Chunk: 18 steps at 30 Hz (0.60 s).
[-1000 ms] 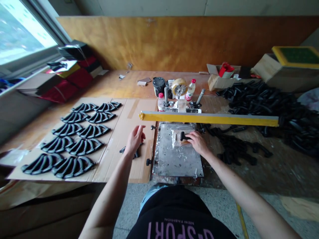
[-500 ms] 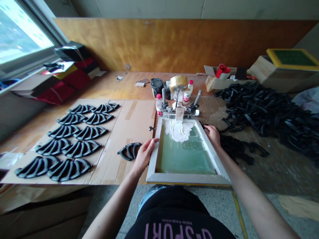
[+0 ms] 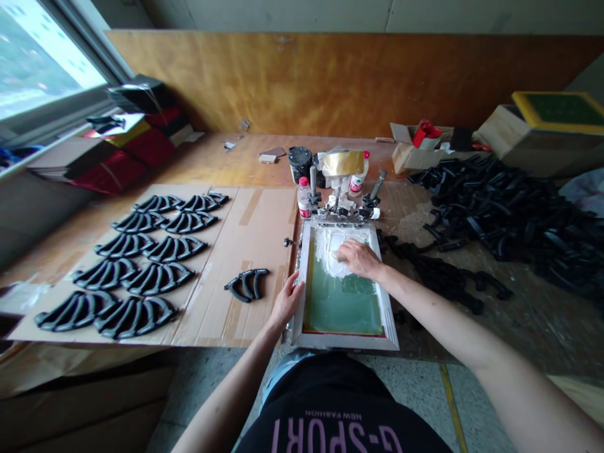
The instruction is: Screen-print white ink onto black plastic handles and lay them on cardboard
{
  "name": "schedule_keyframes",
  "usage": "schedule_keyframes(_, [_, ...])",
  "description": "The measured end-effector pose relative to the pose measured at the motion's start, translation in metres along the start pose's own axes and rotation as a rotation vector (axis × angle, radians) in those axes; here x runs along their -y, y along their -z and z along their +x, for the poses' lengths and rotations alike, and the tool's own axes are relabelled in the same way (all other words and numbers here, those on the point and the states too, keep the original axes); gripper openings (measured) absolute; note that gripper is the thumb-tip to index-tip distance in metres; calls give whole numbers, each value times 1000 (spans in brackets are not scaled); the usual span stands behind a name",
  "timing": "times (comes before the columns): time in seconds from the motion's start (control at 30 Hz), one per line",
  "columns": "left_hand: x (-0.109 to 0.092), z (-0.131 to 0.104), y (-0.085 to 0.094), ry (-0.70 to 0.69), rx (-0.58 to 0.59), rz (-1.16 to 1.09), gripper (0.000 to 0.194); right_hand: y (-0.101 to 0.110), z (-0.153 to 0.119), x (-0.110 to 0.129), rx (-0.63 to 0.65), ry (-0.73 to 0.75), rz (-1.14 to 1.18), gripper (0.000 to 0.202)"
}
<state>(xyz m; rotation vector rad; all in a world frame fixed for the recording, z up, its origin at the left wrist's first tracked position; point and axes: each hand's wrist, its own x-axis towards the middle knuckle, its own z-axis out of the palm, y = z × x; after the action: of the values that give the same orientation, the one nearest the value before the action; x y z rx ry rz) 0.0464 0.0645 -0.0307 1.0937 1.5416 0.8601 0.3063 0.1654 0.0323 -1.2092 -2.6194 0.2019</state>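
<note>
A screen printing frame (image 3: 391,340) with green mesh (image 3: 342,308) lies low on the table before me. White ink (image 3: 325,242) is smeared thickly over the mesh's far part. My right hand (image 3: 361,258) is closed around a small squeegee (image 3: 338,255), mostly hidden by the fingers, in that ink. My left hand (image 3: 287,301) holds the frame's left edge, thumb near the top and fingers partly hidden. Left of it, a small group of curved black handle-like parts (image 3: 248,285) lies on the cardboard (image 3: 221,251).
Fanned groups of black parts (image 3: 136,314) stand in rows at left. A big heap of black parts (image 3: 509,214) covers the right side. Behind the frame are a clamp (image 3: 372,201), a bottle (image 3: 303,200), a black tub (image 3: 300,165) and a tape roll (image 3: 346,163).
The screen frame has swung down flatter. My right hand has left its right edge and taken hold of the squeegee in the ink. My left hand has slid slightly toward me.
</note>
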Motion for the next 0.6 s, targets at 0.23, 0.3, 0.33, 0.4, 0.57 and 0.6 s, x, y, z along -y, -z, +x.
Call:
schedule_keyframes(0.23, [-3, -1, 0, -2, 6, -59, 64, 11, -14, 4, 10, 121, 114, 14])
schedule_keyframes(0.3, [-4, -1, 0, 14, 21, -86, 66, 1, -15, 5, -111, 64, 80, 17])
schedule_keyframes(0.33, [-4, -2, 1, 22, 28, -98, 68, -5, -19, 7, -155, 68, 69, 19])
schedule_keyframes(0.4, [-5, -2, 1, 28, 37, -109, 69, -13, -28, 8, -175, 120, 78, 23])
schedule_keyframes(0.57, [-21, -9, 4, 28, 58, -123, 72, 1, -10, 1, -140, 60, 141, 16])
schedule_keyframes(0.6, [-29, -13, 6, 39, 75, -133, 73, 7, 3, -4, -159, 0, 136, 24])
